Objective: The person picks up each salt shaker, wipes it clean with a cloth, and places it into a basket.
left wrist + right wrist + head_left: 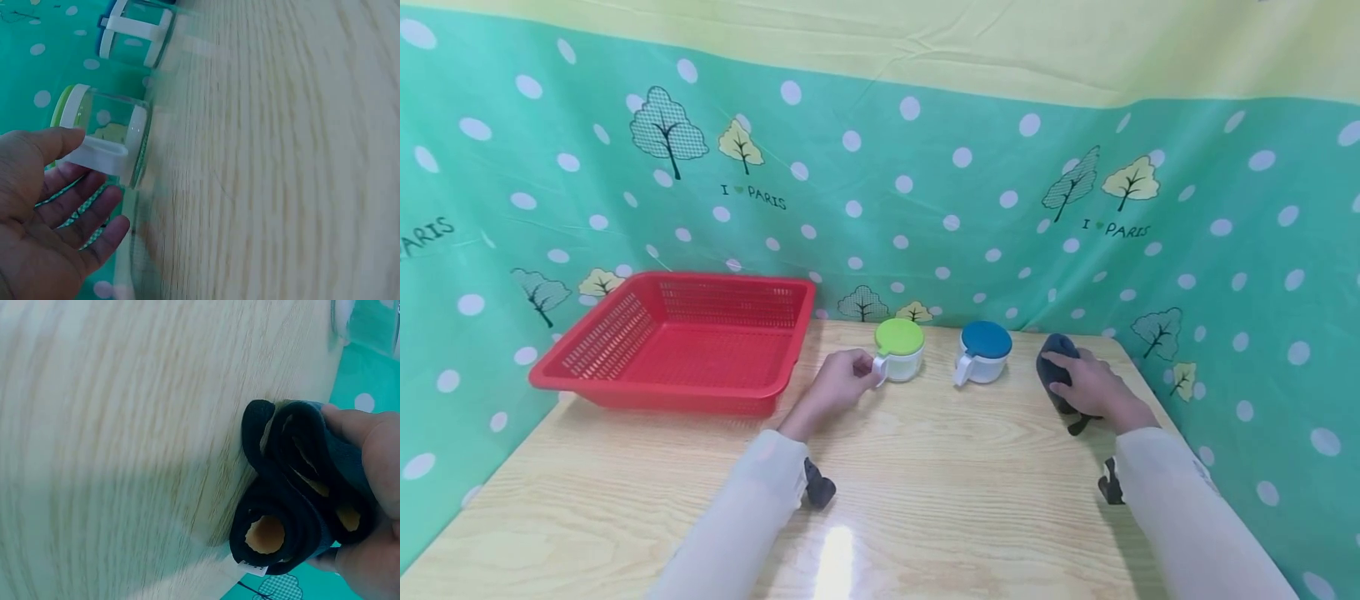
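Note:
My left hand (844,377) is at the white handle (103,155) of a clear jar with a green lid (899,337). The left wrist view shows the thumb on the handle's upper side and the index finger beneath it; the other fingers are loosely spread. The jar lies sideways in that view but stands upright on the table in the head view. My right hand (1093,385) grips a rolled dark cloth (294,487) with a small white tag, thumb on one side and fingers on the other. The cloth rests on the table at the right.
A similar jar with a blue lid (987,342) stands between the hands, its handle towards me. At the left sits a red plastic basket (655,396) with slotted walls. A green dotted curtain (925,192) hangs behind the wooden table (955,483).

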The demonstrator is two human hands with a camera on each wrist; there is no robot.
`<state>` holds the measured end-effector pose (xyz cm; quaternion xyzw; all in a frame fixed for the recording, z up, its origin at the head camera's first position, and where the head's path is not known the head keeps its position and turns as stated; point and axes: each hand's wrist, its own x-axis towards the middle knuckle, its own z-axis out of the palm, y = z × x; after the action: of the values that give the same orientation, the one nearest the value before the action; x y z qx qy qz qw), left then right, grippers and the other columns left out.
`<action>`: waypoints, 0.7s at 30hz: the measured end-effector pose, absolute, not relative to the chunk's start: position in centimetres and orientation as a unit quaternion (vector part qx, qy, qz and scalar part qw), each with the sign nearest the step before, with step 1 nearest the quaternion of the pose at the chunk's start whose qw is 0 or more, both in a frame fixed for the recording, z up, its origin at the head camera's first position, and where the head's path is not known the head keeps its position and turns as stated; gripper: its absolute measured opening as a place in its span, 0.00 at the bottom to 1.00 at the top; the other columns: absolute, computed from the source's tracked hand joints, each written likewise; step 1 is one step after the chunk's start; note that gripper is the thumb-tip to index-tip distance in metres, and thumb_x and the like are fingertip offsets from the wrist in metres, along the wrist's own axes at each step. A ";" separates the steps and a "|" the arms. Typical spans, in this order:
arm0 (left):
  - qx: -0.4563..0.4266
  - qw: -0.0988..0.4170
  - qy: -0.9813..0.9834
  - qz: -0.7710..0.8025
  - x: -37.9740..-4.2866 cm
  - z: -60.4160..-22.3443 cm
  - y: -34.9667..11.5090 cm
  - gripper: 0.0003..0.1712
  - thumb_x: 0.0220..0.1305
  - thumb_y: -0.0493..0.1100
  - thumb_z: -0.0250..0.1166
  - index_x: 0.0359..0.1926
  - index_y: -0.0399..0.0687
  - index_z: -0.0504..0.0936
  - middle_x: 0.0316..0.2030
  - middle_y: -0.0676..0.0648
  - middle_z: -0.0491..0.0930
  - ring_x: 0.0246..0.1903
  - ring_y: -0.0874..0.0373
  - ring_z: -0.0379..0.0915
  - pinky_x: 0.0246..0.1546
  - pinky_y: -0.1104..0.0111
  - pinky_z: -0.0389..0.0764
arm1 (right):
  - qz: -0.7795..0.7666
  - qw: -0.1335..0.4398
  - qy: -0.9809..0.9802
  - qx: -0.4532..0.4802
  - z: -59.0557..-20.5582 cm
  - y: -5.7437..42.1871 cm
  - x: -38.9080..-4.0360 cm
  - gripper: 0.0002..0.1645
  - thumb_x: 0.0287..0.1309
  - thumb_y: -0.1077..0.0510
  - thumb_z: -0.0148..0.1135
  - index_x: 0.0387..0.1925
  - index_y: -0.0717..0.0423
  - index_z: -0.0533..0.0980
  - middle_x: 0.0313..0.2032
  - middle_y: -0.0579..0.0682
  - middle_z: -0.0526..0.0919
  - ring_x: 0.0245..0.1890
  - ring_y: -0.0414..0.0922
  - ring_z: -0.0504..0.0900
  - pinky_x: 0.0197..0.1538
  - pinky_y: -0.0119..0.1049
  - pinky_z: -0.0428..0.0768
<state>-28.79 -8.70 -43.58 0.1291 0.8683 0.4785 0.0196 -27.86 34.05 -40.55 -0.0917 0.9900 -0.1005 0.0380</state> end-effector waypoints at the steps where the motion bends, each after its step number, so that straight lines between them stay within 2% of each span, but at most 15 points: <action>1: 0.130 0.020 0.868 0.478 -28.9 -43.6 -8.6 0.07 0.67 0.44 0.69 0.41 0.46 0.85 0.35 0.50 0.85 0.37 0.57 0.80 0.39 0.65 0.82 | -0.101 0.040 0.990 -0.088 -40.6 34.0 -27.9 0.34 0.71 0.56 0.60 0.74 0.56 0.62 0.65 0.84 0.58 0.58 0.83 0.67 0.50 0.75 0.74; 8: 0.125 0.018 0.865 0.486 -29.1 -43.9 -7.9 0.05 0.68 0.43 0.68 0.38 0.45 0.84 0.32 0.50 0.83 0.33 0.57 0.78 0.36 0.65 0.81 | -0.084 0.035 0.993 -0.076 -40.9 33.7 -28.1 0.33 0.69 0.55 0.63 0.71 0.53 0.63 0.60 0.83 0.60 0.54 0.79 0.68 0.45 0.73 0.76; 15: 0.107 0.007 0.861 0.498 -28.9 -43.8 -7.3 0.05 0.68 0.40 0.66 0.35 0.44 0.81 0.29 0.47 0.80 0.29 0.57 0.73 0.29 0.66 0.77 | -0.065 0.031 0.995 -0.073 -41.0 33.6 -28.3 0.32 0.69 0.54 0.63 0.70 0.52 0.63 0.59 0.82 0.61 0.52 0.78 0.67 0.50 0.75 0.69; 21: 0.055 0.001 0.843 0.535 -29.1 -43.7 -6.5 0.06 0.65 0.40 0.66 0.33 0.42 0.81 0.31 0.47 0.79 0.34 0.55 0.73 0.33 0.67 0.76 | -0.061 0.029 0.995 -0.079 -40.8 33.6 -28.4 0.31 0.69 0.56 0.62 0.68 0.53 0.64 0.57 0.82 0.62 0.49 0.77 0.67 0.49 0.75 0.68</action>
<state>-29.09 -6.53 -43.68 0.0552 0.8430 0.5350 0.0012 -28.42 33.64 -40.78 -0.0789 0.9946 -0.0610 0.0287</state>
